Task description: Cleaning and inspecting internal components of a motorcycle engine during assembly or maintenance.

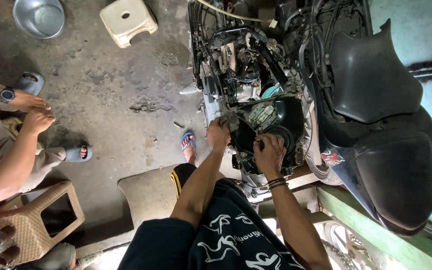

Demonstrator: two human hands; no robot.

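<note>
Black plastic engine-side cover [276, 120], glossy and rounded, seated low on the stripped scooter [296, 75], just right of frame centre. Left hand [219, 134] at the cover's 9 o'clock edge, fingers pinched on its grimy corner. Right hand [269, 152] at the cover's 6 o'clock, fingers curled tight around something small and dark; what exactly, cannot tell. Black bands on the right wrist.

Little free room around the cover: bare frame tubes, hoses and wiring crowded at 12 o'clock, a white ribbed body edge at 3 o'clock, the matte black seat [376, 115] beyond that. Open room only toward 9 o'clock, over stained, cracked concrete floor [116, 100].

Own foot in a blue flip-flop [189, 142] on the floor, just beside the left hand. Flat piece of cardboard [148, 192] at 7 o'clock under the legs. Green painted platform edge [376, 225] at 5 o'clock, a wheel beside it.

Farther off: cream plastic stool [127, 21] and metal basin [39, 16] at 11 o'clock, woven tan stool [46, 220] at 8 o'clock, another person [11, 130] seated at the 9 o'clock edge, wristwatch on, hands resting together.
</note>
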